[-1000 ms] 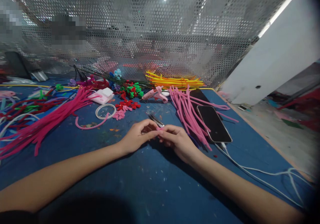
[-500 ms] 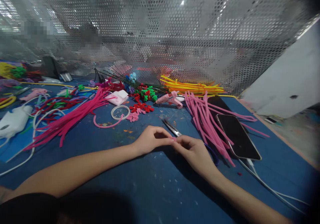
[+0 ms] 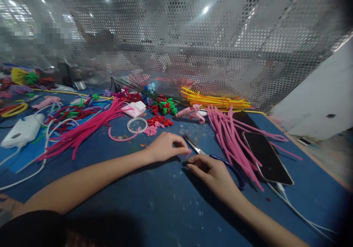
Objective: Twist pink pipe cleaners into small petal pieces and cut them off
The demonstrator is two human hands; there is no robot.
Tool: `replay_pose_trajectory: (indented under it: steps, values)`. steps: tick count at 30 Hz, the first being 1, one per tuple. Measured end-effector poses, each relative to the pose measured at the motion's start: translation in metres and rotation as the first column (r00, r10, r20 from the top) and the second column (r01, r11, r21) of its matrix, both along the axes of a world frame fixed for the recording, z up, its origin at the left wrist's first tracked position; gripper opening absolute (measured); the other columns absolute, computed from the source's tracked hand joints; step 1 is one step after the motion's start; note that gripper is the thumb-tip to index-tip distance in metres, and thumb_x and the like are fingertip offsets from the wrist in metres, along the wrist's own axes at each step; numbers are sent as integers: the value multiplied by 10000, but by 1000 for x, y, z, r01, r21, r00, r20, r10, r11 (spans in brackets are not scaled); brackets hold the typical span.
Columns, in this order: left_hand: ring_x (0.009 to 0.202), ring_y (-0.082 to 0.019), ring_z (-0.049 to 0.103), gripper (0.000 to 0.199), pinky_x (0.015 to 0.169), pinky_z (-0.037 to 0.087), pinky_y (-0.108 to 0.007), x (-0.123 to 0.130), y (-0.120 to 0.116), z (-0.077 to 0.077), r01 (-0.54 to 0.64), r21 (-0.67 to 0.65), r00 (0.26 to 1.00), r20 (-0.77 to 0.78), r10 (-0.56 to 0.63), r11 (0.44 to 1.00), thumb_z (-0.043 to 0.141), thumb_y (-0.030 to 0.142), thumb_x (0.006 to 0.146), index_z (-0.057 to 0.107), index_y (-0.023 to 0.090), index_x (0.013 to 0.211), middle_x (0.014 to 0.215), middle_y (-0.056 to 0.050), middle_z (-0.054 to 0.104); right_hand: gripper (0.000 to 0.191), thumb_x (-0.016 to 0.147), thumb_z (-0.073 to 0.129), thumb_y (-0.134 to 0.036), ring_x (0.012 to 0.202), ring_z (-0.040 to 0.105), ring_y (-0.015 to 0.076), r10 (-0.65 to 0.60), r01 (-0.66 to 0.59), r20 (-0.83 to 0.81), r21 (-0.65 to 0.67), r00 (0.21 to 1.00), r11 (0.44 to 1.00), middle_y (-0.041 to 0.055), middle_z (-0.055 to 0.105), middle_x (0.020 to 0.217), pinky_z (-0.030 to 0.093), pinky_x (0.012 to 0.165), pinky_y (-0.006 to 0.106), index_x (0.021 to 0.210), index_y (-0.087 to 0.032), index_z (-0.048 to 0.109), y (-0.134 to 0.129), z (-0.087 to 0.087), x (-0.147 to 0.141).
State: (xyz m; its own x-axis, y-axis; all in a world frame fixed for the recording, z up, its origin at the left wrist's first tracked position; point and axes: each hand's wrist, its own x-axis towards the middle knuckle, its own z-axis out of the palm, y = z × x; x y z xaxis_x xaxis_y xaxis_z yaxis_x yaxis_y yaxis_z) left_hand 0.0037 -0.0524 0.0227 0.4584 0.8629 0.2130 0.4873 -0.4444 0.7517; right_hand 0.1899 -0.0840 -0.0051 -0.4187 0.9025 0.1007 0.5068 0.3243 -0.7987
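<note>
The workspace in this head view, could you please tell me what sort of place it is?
Probably a handicraft workbench: loose pink fuzzy pipe cleaners and yellow pipe cleaners lie on a blue paint-flecked tabletop, with a pink glue gun and blue-handled metal scissors.

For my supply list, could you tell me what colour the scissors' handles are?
Blue; the scissors lie by the right hand, clearest in the head view.

Blue table [image 3: 154,203], paint-flecked, carries craft clutter. Light pink pipe cleaners [image 3: 231,140] fanned at right, touching black phone [image 3: 267,157]; white cable [image 3: 300,214] trails from phone toward near edge. Scissors [image 3: 204,153] lie centre. Pink glue gun [image 3: 191,113] beside yellow pipe cleaners [image 3: 217,100] at back. Hot pink pipe cleaners [image 3: 82,131] sprawl left; clear tape ring [image 3: 137,125], small red and pink shapes [image 3: 157,124] between. White device [image 3: 22,131] far left.
</note>
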Motion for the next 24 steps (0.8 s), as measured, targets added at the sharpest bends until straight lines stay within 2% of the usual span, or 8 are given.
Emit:
replay_pose_trajectory:
  steps: [3,7,9,11,13,15,20,24]
  values:
    - [717,-137,593,189,688,423,-248,-23,14,9,-142,125,989,-23,146,982,553,310,786,666,165,741,765,-26,674,192,764,538,-351,542,497,131,57,-57,14,-18,998,998,1,560,598,369,513,234,804,-178,612,0,-2,0]
    - [936,-175,539,170,844,388,-314,-67,16,10,-272,300,934,-148,326,914,540,241,787,630,195,923,988,-45,615,160,771,522,-317,524,498,126,123,-123,54,-6,991,992,-4,567,575,356,495,226,739,-186,609,-2,1,0]
    - [990,-191,507,158,853,377,-323,-90,8,7,-336,335,888,-199,415,880,517,267,804,612,190,904,1005,-50,596,166,773,517,-315,520,497,126,126,-127,70,0,990,992,-3,566,570,352,490,227,710,-186,600,-2,3,-1]
    - [939,-207,508,180,821,377,-335,-108,-4,2,-422,333,812,-276,515,843,495,324,816,607,186,839,959,-49,592,177,780,510,-319,526,505,130,130,-131,82,4,988,991,1,572,578,356,494,231,699,-187,596,-2,4,-2]
    - [885,-222,510,228,754,383,-327,-122,-12,-2,-483,292,740,-366,564,825,525,403,785,596,186,800,894,-46,582,184,790,500,-326,533,516,136,134,-136,87,12,987,991,6,581,590,363,498,238,708,-193,596,-3,4,-2]
    - [827,-213,524,223,693,377,-296,-129,-16,-5,-515,232,719,-406,564,825,555,404,759,582,184,782,860,-41,579,183,799,492,-329,537,523,141,141,-145,101,36,985,989,10,591,604,373,507,245,725,-199,599,-4,3,-2]
    - [687,-162,543,161,605,330,-247,-127,-15,-2,-480,155,765,-408,498,864,477,294,812,551,182,722,730,-12,598,188,825,455,-319,571,556,153,154,-181,203,126,967,975,24,617,661,404,545,261,770,-208,596,-7,3,-3]
    - [616,-126,502,143,582,327,-228,-113,-20,4,-449,108,846,-268,461,887,464,269,809,520,170,722,660,15,554,200,843,424,-286,676,593,179,178,-234,255,213,950,949,54,642,749,435,627,289,822,-206,606,-10,2,-4]
